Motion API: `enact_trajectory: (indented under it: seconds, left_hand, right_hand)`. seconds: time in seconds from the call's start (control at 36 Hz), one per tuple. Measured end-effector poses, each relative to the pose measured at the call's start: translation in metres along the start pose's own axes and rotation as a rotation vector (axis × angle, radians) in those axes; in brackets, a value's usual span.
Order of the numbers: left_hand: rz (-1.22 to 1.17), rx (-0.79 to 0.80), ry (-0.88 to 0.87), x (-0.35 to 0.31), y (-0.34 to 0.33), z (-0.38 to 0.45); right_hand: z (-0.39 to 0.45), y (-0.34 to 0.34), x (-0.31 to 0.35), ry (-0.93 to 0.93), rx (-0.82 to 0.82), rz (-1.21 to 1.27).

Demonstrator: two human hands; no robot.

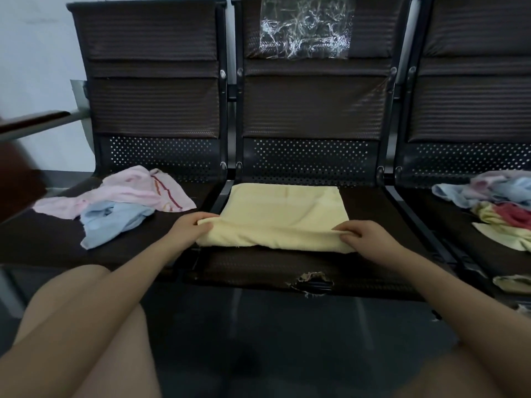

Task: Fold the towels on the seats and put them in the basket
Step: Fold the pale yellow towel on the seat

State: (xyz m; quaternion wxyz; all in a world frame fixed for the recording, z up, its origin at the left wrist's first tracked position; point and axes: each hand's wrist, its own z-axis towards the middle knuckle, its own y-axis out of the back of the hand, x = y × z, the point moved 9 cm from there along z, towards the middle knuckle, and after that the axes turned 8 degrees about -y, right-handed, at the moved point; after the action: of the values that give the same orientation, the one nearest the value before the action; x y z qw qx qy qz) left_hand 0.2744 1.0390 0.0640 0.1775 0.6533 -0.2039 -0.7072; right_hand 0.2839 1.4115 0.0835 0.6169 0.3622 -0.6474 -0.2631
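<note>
Seats: dark perforated metal bench seats (301,265) in a row face you.
Left of your left hand: crumpled pink and blue towels (115,202).
Left hand (193,225): pinches the near-left corner of the pale yellow folded towel (284,209).
Towel axis: runs hand to hand.
Right hand (365,234): pinches the near-right corner.
Fold: away from you, judging by both grips.
Basket: unseen.

Both forearms were bare to the edge of the view, with no sleeves showing. The left hand (192,227) and the right hand (364,236) wore no gloves, rings or watch. Bare legs showed below, with no clothing visible on them.
</note>
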Motion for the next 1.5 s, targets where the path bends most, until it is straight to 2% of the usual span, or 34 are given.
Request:
enact_trajectory:
  seconds: [0.11, 0.28, 0.42, 0.58, 0.75, 0.86, 1.0, 1.11, 1.28, 1.39, 1.5]
  left_hand:
    - [-0.001, -0.114, -0.094, -0.031, 0.013, -0.005]
    - [0.059, -0.079, -0.075, -0.04, 0.018, -0.002]
    - [0.063, -0.091, -0.05, -0.044, 0.018, 0.004]
    - [0.0, -0.216, -0.025, -0.039, 0.02, 0.018]
    - [0.088, -0.225, -0.006, -0.02, 0.017, 0.04]
    - [0.118, -0.294, -0.079, -0.025, 0.018, 0.058]
    - [0.153, -0.453, -0.193, -0.032, 0.023, 0.088]
    - [0.133, -0.34, -0.012, 0.005, 0.0, 0.107]
    - [0.299, -0.077, 0.213, 0.046, -0.03, 0.099]
    - [0.294, 0.037, 0.349, 0.059, -0.035, 0.094]
    - [0.378, 0.047, 0.335, 0.051, -0.035, 0.085]
  right_hand:
    - [-0.012, 0.015, 0.009, -0.042, 0.005, 0.209]
    - [-0.011, 0.038, 0.005, -0.125, -0.057, 0.531]
    - [0.006, 0.051, 0.005, -0.163, -0.12, 0.478]
    - [0.038, 0.047, 0.015, -0.143, -0.146, 0.347]
    - [0.071, 0.037, 0.015, -0.169, -0.185, 0.278]
    - [0.092, 0.035, 0.007, -0.175, -0.247, 0.235]
    - [0.115, 0.046, -0.001, -0.152, -0.386, 0.28]
    - [0.13, 0.029, -0.026, -0.298, -0.318, 0.148]
    - [0.126, -0.009, -0.066, -0.537, 0.013, -0.017]
    - [0.121, -0.013, -0.065, -0.555, 0.065, -0.01]
    - [0.114, -0.021, -0.051, -0.528, 0.108, 0.07]
